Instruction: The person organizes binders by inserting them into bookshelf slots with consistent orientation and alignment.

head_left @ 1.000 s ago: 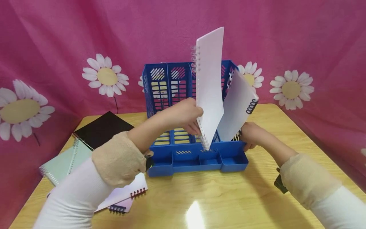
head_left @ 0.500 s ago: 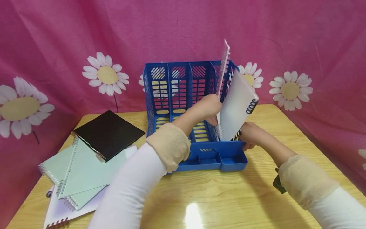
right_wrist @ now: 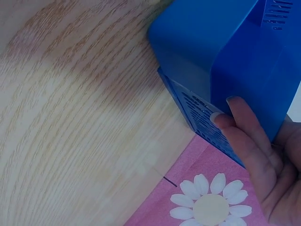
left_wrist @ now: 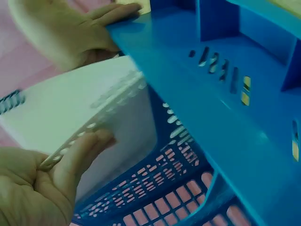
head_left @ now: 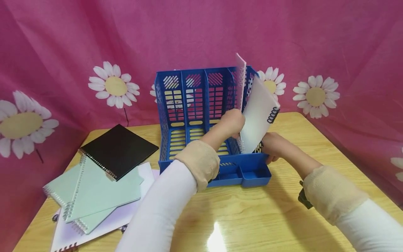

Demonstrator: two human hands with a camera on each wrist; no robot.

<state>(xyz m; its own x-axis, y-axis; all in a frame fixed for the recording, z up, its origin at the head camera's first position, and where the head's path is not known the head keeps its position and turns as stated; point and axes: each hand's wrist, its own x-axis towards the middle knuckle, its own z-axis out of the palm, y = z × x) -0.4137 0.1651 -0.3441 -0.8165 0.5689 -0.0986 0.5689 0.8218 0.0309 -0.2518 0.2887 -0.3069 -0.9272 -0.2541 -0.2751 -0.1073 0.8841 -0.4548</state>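
My left hand (head_left: 232, 122) pinches a white spiral notebook (head_left: 241, 82) by its wire-bound edge. It stands upright, nearly edge-on, in the rightmost compartment of a blue slotted desk organizer (head_left: 256, 179). Beside it, a second white notebook (head_left: 259, 117) with a black coil leans out toward the front right. In the left wrist view the thumb lies along one cover of the held notebook (left_wrist: 124, 146); the other fingers are mostly hidden. My right hand (head_left: 274, 147) grips the organizer's right side near the front corner, its fingers against the outer wall in the right wrist view.
At the left of the wooden table (head_left: 252, 224) lies a pile: a black notebook (head_left: 119, 150), pale green spiral notebooks (head_left: 104, 192) and white-purple ones (head_left: 94, 236). Small trays line the organizer's front. A pink flowered cloth (head_left: 189, 31) hangs behind.
My left hand has carried the notebook rightward, turned it edge-on and lowered it beside the leaning one. My right hand has stayed at the organizer's side.
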